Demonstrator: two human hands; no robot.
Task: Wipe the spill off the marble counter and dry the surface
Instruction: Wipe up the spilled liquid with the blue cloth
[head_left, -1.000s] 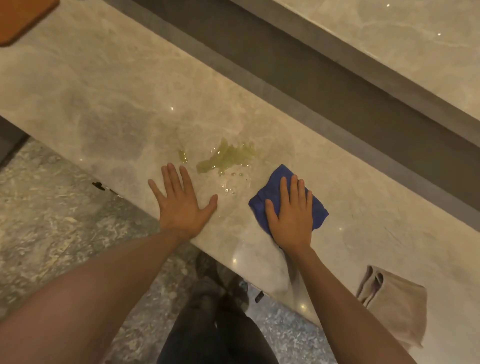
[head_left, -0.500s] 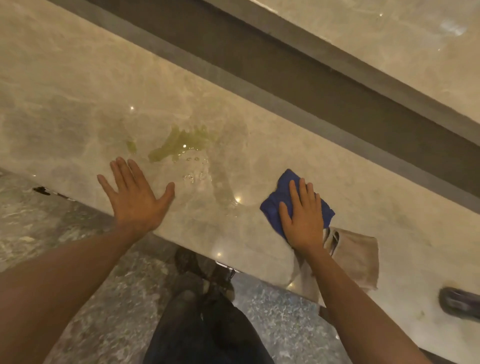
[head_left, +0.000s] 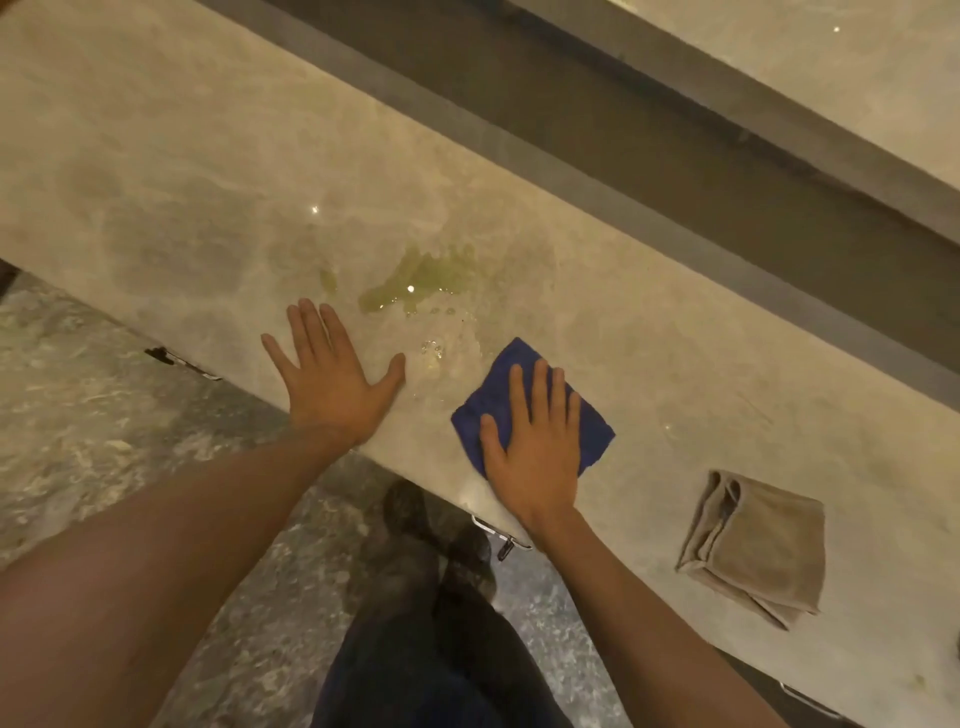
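Note:
A yellow-green spill (head_left: 421, 283) with small droplets below it lies on the beige marble counter (head_left: 208, 208). My left hand (head_left: 332, 379) rests flat on the counter just left of the spill, fingers spread. My right hand (head_left: 535, 441) presses flat on a folded blue cloth (head_left: 592, 431), which sits on the counter below and right of the spill, apart from the main puddle. A folded beige towel (head_left: 758, 545) lies on the counter further right, untouched.
The counter's near edge runs diagonally from left to lower right, with speckled stone floor (head_left: 104, 441) below it. A dark recessed band (head_left: 675, 171) and a second marble ledge (head_left: 831, 78) lie beyond the counter. My dark trousers and shoes show under the edge.
The blue cloth under my right hand slid right toward the beige towel, then back left near the spill. My left hand stays flat beside the spill. The camera view swung.

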